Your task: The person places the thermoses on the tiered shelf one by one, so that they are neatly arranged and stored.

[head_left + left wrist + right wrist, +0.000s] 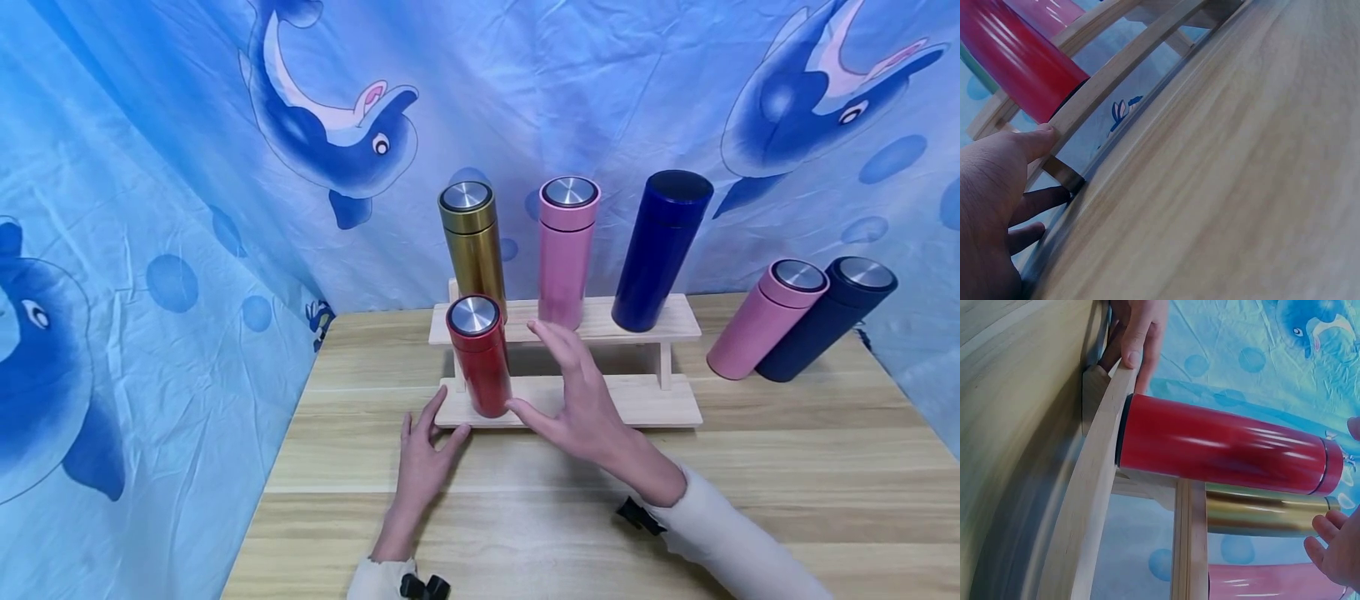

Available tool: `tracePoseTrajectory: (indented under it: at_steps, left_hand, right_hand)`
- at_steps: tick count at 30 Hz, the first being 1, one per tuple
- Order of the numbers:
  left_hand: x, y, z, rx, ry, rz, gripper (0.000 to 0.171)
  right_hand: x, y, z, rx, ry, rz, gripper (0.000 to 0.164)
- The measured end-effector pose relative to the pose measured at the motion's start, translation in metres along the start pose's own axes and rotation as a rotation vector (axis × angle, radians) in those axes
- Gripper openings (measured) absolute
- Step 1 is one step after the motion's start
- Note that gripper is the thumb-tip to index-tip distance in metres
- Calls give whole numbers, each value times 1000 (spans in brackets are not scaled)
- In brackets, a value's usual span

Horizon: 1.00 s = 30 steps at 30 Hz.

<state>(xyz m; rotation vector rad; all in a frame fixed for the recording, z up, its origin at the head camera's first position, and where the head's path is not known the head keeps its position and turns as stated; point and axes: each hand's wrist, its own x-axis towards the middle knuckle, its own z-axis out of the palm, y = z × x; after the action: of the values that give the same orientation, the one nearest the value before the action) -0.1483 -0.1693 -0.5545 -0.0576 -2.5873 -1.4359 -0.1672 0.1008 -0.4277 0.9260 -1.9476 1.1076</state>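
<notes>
Red glossy cylindrical bottle (486, 375) stands upright on a 2-tier pale wooden rack (645, 400)

The red bottle is at the left end of the rack's lower shelf, its silver-topped lid facing up. The left hand (427, 454) grips the rack's lower left end, its thumb on the shelf's edge close to the red bottle's base. The right hand (581, 408) is in front of the rack's middle, just right of the red bottle, thumb and fingers spread and not wrapped around anything.

Along the rack's upper shelf stand 3 more cylindrical bottles: a gold bottle (476, 254) at the left, a pink bottle (567, 267) in the middle and a glossy dark blue bottle (662, 258) at the right. To the right of the rack, a second pink bottle (765, 325) and a navy bottle (817, 329), both silver-topped, stand side by side on the wood-grain table (330, 500). Behind the rack hangs a blue dolphin-print cloth (600, 83).
</notes>
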Motion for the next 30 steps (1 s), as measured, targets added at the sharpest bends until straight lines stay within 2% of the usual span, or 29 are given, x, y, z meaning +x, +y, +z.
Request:
tracePoseTrajectory:
  at_steps: [8,22,30]
  left_hand:
    - [0,2,1,-5,4,1,77]
    - [-1,0,1,-20,11,9,76]
    - [-2,-2,2,-19,39,49,76]
  right_hand:
    - [-13,7,-17,-28,14,4,81]
    - [-25,21,-49,-29,147,-26,76]
    - [-31,24,-66,-70,224,-35,76]
